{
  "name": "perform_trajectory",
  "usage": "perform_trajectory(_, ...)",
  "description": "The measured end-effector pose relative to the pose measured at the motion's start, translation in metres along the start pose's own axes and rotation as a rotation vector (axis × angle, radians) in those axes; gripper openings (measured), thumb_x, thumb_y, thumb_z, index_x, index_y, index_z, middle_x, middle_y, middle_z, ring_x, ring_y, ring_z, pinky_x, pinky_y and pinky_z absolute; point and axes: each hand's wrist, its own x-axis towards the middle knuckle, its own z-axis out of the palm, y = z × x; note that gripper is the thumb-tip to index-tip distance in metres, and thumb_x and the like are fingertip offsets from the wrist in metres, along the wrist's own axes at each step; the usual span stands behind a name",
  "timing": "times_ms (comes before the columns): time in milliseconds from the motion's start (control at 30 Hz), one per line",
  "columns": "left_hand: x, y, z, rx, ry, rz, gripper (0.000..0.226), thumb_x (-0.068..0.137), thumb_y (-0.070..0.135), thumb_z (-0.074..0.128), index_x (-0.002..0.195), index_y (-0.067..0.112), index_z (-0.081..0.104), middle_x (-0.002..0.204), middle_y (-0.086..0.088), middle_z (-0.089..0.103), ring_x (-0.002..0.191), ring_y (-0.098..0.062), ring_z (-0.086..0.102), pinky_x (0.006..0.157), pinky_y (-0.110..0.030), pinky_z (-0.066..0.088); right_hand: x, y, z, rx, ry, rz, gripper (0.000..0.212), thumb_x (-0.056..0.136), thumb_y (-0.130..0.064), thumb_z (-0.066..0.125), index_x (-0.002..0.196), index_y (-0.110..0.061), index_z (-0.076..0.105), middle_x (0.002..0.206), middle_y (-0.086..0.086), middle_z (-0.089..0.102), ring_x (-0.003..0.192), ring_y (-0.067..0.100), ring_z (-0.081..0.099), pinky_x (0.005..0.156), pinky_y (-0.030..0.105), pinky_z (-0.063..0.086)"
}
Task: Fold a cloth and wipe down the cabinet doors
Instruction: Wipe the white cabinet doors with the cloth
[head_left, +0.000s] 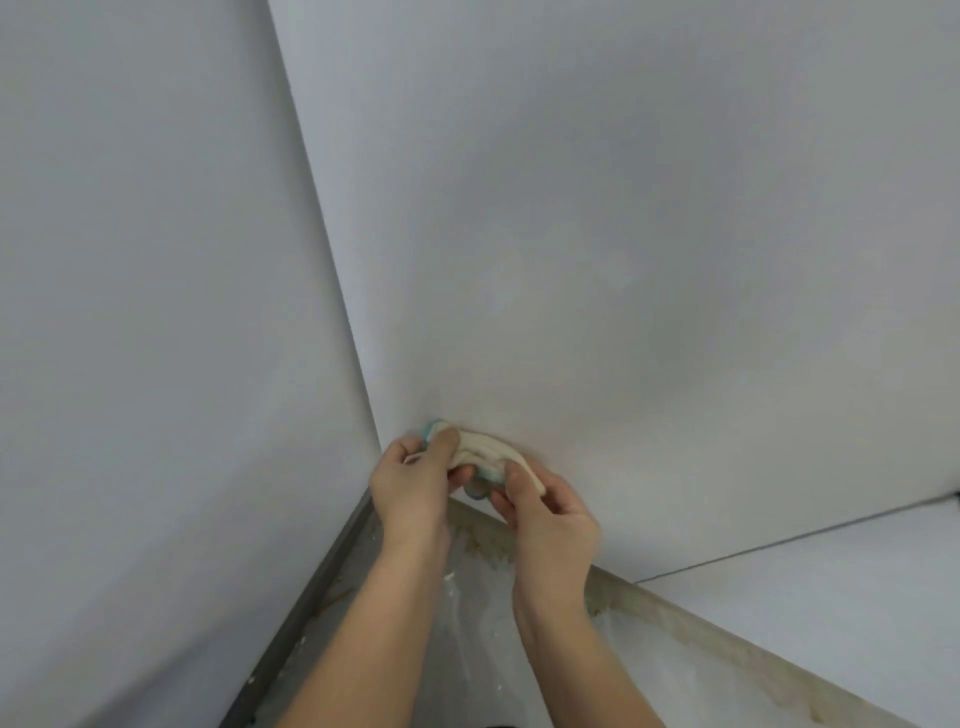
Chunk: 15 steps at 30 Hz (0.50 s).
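A small cream cloth (485, 451) with a teal edge is bunched up between both hands, low in the corner where two white cabinet panels meet. My left hand (413, 480) grips its left end, with the thumb on top near the teal edge. My right hand (545, 512) pinches the right end from below. The white cabinet door (597, 234) fills the view ahead, and the cloth sits close against its lower part. A second white panel (156, 312) stands at the left.
A grey strip (317, 582) runs along the foot of the left panel. A stained beige ledge (675, 613) runs along the base of the front door, above a pale, smeared floor surface (467, 649). A thin dark seam (805, 535) crosses the lower right.
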Motion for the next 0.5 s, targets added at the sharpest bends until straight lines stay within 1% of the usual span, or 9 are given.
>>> perform_trajectory(100, -0.026, 0.042, 0.007, -0.037, -0.042, 0.123, 0.014, 0.084, 0.006, 0.069, 0.075, 0.006, 0.057, 0.068, -0.010, 0.061, 0.046, -0.013, 0.058, 0.046, -0.017, 0.051, -0.021, -0.039, 0.012, 0.018, -0.073, -0.112, 0.011, 0.085, -0.002, 0.067, 0.094, -0.004, 0.073, 0.086, 0.009, 0.075, 0.079, 0.021, 0.071, 0.067, 0.022, 0.057)
perform_trajectory(233, -0.063, 0.095, 0.016, -0.090, -0.114, 0.260, 0.015, 0.083, 0.010, 0.071, 0.076, 0.006, 0.058, 0.067, -0.008, 0.063, 0.046, -0.013, 0.058, 0.049, -0.020, 0.052, -0.045, -0.090, 0.028, 0.044, -0.160, -0.237, 0.015, 0.085, -0.004, 0.067, 0.100, -0.005, 0.073, 0.090, 0.007, 0.075, 0.084, 0.022, 0.072, 0.069, 0.023, 0.057)
perform_trajectory(367, -0.097, 0.145, 0.028, -0.146, -0.197, 0.392, 0.016, 0.083, 0.011, 0.071, 0.077, 0.007, 0.057, 0.065, -0.006, 0.064, 0.045, -0.014, 0.058, 0.050, -0.021, 0.052, -0.069, -0.139, 0.042, 0.066, -0.237, -0.376, 0.018, 0.085, -0.006, 0.068, 0.102, -0.004, 0.072, 0.088, 0.006, 0.075, 0.078, 0.020, 0.072, 0.069, 0.027, 0.058)
perform_trajectory(500, -0.126, 0.186, 0.041, -0.181, -0.275, 0.516, 0.018, 0.083, 0.011, 0.071, 0.079, 0.006, 0.055, 0.067, -0.008, 0.064, 0.047, -0.015, 0.059, 0.051, -0.021, 0.051, -0.088, -0.181, 0.053, 0.073, -0.283, -0.547, 0.017, 0.086, -0.009, 0.067, 0.103, -0.007, 0.071, 0.090, 0.006, 0.074, 0.082, 0.021, 0.072, 0.070, 0.027, 0.058)
